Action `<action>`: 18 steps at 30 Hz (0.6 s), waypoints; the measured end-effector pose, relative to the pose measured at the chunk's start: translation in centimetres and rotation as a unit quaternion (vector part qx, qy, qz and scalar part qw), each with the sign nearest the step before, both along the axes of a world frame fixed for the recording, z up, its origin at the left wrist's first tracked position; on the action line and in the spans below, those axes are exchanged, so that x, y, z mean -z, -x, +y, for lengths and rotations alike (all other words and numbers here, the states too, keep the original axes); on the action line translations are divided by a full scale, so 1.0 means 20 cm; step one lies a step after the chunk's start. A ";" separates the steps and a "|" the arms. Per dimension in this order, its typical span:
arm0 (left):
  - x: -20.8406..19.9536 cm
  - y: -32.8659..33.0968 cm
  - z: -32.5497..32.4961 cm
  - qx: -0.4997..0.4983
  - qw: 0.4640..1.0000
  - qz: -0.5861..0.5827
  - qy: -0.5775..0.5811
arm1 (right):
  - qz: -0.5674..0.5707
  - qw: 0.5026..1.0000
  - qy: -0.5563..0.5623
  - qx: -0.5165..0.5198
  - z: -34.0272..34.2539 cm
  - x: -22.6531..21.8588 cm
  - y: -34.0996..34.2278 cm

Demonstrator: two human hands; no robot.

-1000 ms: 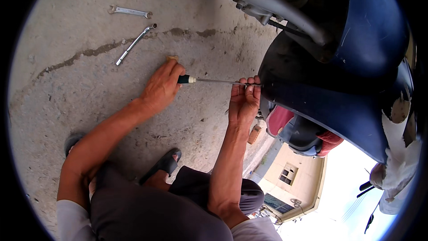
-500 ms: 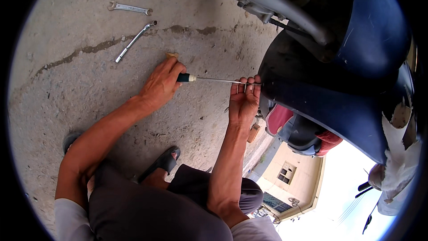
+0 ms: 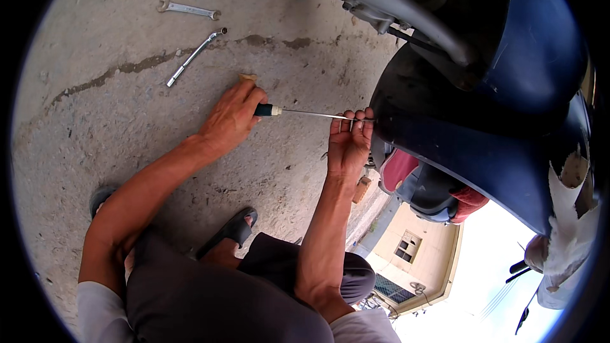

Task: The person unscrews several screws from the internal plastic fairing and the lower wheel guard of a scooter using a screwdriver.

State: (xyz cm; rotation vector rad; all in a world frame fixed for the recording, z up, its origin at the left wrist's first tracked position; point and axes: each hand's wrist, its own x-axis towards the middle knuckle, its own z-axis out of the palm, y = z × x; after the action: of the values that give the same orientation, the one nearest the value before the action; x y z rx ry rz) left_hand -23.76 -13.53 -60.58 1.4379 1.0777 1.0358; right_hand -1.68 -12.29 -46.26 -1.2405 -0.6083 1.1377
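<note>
My left hand (image 3: 234, 114) is closed round the handle of a screwdriver (image 3: 311, 113), whose dark green grip ends in a cream collar. The long thin shaft points right at the edge of a dark blue body panel (image 3: 445, 146) of a motorbike or scooter. Palm up, my right hand (image 3: 350, 143) curls its fingers around the tip end of the shaft, right beside the panel edge. Short thin shiny pieces, perhaps screws, show between those fingers. The very tip of the screwdriver is hidden there.
An open-ended wrench (image 3: 189, 9) and a chrome ring-end wrench (image 3: 196, 57) lie on the concrete ground (image 3: 95, 121) at upper left. The grey fork arm (image 3: 400, 9) and wheel are above the panel. A brick (image 3: 361, 189) and a maroon seat (image 3: 399, 168) appear beyond my right forearm.
Both hands and the screwdriver keep almost the same pose. The view has shifted very slightly, with the wrenches and panel a little to the right.
</note>
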 end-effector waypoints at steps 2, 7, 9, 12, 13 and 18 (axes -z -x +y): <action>0.00 0.00 0.00 0.002 1.000 0.001 0.004 | -0.003 1.000 0.001 -0.009 0.00 0.00 -0.01; -0.01 -0.01 -0.01 0.003 1.000 0.006 0.011 | -0.002 1.000 0.000 -0.009 0.00 0.00 0.00; 0.00 -0.01 -0.01 -0.003 1.000 0.005 0.006 | -0.001 1.000 0.001 -0.012 0.00 0.00 0.00; -0.01 0.00 -0.01 0.008 1.000 -0.003 0.019 | 0.001 1.000 -0.004 -0.019 0.00 0.00 0.00; -0.01 -0.01 -0.01 0.008 1.000 -0.004 0.019 | 0.005 1.000 -0.003 -0.020 0.00 0.00 -0.01; -0.01 -0.01 -0.01 0.004 1.000 -0.002 0.010 | 0.006 1.000 0.000 -0.021 0.00 0.00 -0.02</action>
State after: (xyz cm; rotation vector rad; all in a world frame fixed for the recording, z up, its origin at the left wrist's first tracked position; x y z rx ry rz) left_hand -23.62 -13.64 -60.45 1.4225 1.0750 1.0183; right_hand -1.23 -12.35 -46.23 -1.2242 -0.6283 1.1799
